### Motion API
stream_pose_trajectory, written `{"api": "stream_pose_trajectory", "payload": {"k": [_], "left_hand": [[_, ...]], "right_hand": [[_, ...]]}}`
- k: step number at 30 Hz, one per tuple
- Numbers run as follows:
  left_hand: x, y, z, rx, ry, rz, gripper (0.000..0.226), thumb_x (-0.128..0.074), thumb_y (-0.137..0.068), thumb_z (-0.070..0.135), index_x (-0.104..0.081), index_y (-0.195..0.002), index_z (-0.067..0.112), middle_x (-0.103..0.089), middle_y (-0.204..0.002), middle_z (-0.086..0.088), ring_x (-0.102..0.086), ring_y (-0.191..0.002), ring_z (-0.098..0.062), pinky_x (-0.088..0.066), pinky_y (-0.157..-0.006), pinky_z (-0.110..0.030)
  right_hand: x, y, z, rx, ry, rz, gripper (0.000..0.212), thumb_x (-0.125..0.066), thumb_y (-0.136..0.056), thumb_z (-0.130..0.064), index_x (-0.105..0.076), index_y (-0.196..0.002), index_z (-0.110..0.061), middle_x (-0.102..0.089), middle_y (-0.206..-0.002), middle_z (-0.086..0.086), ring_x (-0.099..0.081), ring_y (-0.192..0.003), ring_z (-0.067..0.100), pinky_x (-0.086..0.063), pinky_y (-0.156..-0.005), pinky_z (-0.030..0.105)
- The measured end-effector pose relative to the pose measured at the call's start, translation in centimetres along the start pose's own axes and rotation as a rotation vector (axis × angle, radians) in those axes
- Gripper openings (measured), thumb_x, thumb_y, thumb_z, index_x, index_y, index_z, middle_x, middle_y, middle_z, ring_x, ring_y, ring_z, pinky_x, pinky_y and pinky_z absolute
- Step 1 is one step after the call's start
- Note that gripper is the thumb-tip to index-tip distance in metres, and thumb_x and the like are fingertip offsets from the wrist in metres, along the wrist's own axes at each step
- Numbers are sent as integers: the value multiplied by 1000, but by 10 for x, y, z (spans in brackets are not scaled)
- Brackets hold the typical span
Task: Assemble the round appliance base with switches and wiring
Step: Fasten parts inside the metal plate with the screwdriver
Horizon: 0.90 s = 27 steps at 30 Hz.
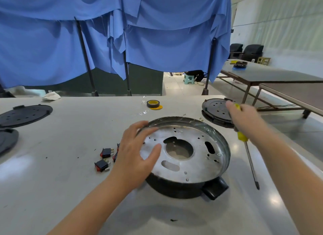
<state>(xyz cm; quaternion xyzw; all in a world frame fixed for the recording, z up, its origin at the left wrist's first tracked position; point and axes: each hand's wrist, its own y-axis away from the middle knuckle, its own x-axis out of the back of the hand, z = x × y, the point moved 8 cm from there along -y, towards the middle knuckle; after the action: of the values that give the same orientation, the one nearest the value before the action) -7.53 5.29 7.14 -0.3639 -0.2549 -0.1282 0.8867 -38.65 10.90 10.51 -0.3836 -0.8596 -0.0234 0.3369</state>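
Our left hand (138, 153) lies flat on the round base (185, 156), with the fingers spread and nearly straight. The fingers reach over the far left part of the rim, and the thumb rests on the silver metal plate inside. We are not holding anything with this hand.

Our right hand (243, 116) is curled around the yellow handle of a screwdriver (249, 157). The long metal shaft points down toward the near right side of the table (61, 173), just beside the base. The hand looks a bit blurry.

We see the round base in the middle of the table, a little toward the near edge. It has a dark outer wall, a black stub sticking out on the near right, and a big hole in the middle of the plate.

Some small black and red switches (104, 158) lie on the table just left of the base, partly under our left hand.

A roll of tape (153, 104) sits toward the far edge. A black round cover (215, 110) lies near the far right corner, behind our right hand. Two more black covers (24, 114) lie at the left edge. A blue cloth (157, 42) hangs behind the table.
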Motion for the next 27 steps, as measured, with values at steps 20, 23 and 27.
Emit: {"api": "stream_pose_trajectory", "payload": {"k": [20, 23, 27], "left_hand": [[-4, -1, -64, 544, 325, 44, 46, -44, -91, 1, -53, -123, 32, -59, -110, 16, -57, -94, 6, -44, -66, -13], [-2, 0, -63, 541, 339, 104, 42, -42, -91, -1, -55, -116, 30, -59, -109, 14, -57, -98, 1, -49, -76, -22], [-1, 4, -63, 559, 367, 171, 40, -40, -90, -3, -56, -106, 30, -59, -104, 14, -56, -101, -5, -48, -81, -26]], "right_hand": [[-41, 12, 55, -8, 270, 38, 28, -53, -93, -37, -65, -109, -17, -66, -108, 4, -59, -93, 23, -45, -74, 33], [-20, 22, 30, 83, 105, 155, 22, -49, -93, -38, -63, -91, -21, -66, -94, -1, -59, -83, 20, -43, -69, 32], [-31, 40, 1, 122, -41, -57, 26, -51, -91, -43, -66, -80, -24, -68, -83, -2, -63, -80, 19, -49, -72, 35]]}}
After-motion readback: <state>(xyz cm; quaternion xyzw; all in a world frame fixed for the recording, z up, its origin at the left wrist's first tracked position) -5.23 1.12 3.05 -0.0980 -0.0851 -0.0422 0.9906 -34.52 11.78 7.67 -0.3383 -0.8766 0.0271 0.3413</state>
